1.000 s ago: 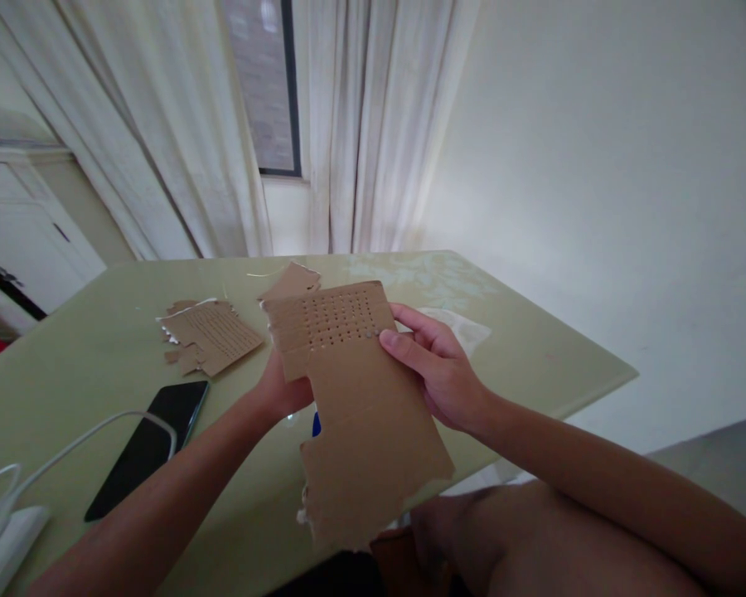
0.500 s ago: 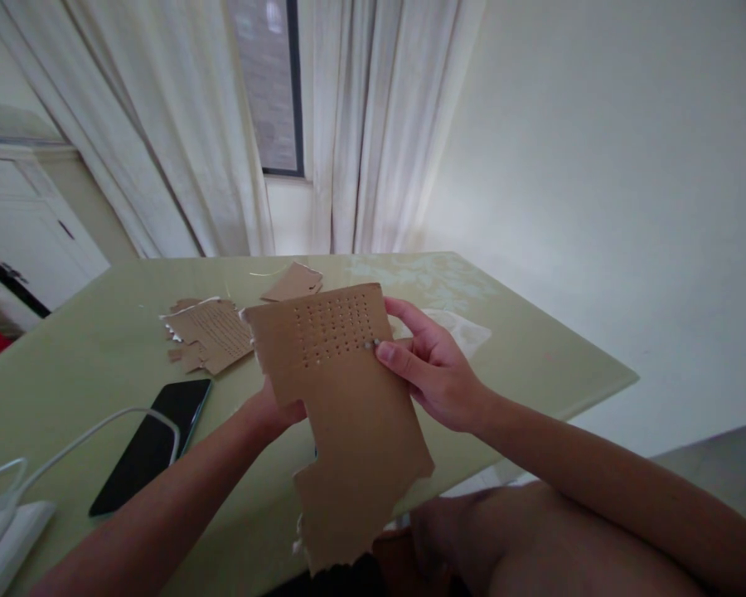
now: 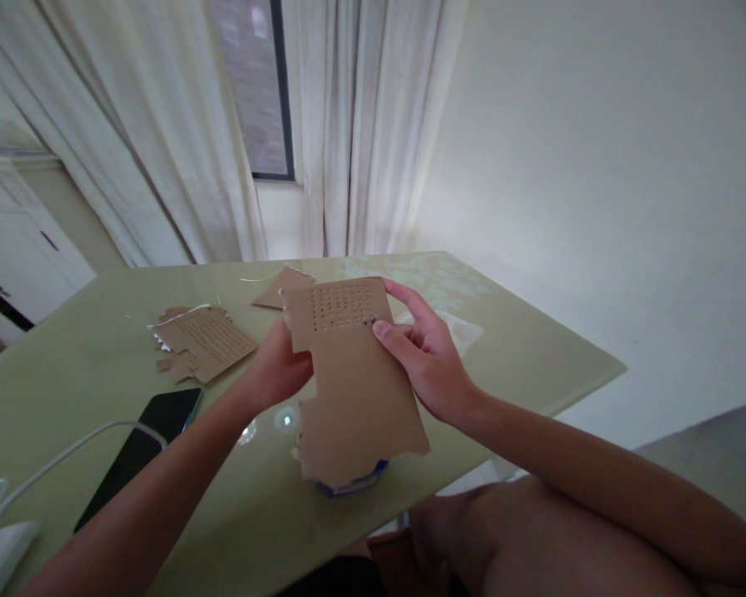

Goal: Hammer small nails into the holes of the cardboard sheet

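Observation:
A torn piece of brown cardboard [image 3: 364,390] is held up over the table, with rows of small punched holes near its top edge. My right hand [image 3: 432,352] pinches its right edge, thumb on the front face beside two small dark bead-like bits [image 3: 371,320]. Behind the left edge is my left hand [image 3: 283,365]; its fingers pass out of sight behind the cardboard, so their grip is hidden. Below the cardboard's lower edge, part of a blue-rimmed object [image 3: 353,481] shows on the table; most of it is covered.
On the green table [image 3: 535,356] lie a stack of torn, hole-punched cardboard [image 3: 205,340] and another cardboard scrap [image 3: 283,286]. A phone [image 3: 142,452] with a white cable is at left, near a white power strip [image 3: 3,555]. A clear plastic bag [image 3: 463,332] lies behind my right hand.
The cardboard has tilted back, and its lower end has risen, uncovering part of the blue-rimmed object. My left hand has moved up along its left side. The right hand keeps its pinch.

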Motion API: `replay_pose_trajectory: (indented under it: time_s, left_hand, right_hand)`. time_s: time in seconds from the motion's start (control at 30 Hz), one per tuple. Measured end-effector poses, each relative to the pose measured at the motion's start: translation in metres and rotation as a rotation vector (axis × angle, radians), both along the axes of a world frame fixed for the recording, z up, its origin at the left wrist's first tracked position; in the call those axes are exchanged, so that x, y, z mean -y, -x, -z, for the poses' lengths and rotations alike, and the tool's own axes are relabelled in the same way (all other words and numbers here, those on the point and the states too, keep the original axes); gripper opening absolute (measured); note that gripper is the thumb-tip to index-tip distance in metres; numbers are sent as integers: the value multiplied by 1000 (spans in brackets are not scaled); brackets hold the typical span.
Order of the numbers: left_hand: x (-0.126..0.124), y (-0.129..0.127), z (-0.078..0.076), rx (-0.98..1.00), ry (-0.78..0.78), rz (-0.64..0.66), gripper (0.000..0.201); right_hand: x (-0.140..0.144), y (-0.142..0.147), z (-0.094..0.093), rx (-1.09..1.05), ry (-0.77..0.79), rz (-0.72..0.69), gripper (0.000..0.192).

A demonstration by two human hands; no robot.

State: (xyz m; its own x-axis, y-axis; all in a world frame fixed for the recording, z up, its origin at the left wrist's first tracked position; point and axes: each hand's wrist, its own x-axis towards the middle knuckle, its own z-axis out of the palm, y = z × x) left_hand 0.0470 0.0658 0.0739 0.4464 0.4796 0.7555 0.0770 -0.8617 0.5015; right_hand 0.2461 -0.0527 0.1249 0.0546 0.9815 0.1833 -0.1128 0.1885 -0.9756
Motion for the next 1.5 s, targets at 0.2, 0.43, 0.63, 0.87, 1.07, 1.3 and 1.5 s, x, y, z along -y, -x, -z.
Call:
replay_pose_trajectory:
  time_s: [0.2, 0.43, 0.63, 0.87, 1.07, 1.3, 1.5]
  left_hand:
    - [8, 20, -36, 200, -213, -452, 23]
    - [38, 14, -51, -438, -837, -329, 29]
    - [37, 7, -49, -400, -922, -226, 31]
    - [49, 36, -78, -336, -598, -268, 34]
    - [-20, 51, -37, -981, 129, -365, 52]
    - [-71, 49, 37, -1263, 405, -260, 53]
    - [-80, 51, 62, -1274, 424, -276, 50]
  right_hand:
    - [-4, -2, 8, 174, -45, 39, 55]
    - [6, 4, 4, 464, -142, -77, 53]
    - [3, 1, 6, 582, -144, -51, 55]
    - [-15, -18, 10, 341, 110, 122, 42]
    - [-17, -21, 10, 133, 423, 45, 30]
    - [-16, -30, 33, 235, 626, -248, 45]
    - [-17, -33, 49, 296, 587, -245, 32]
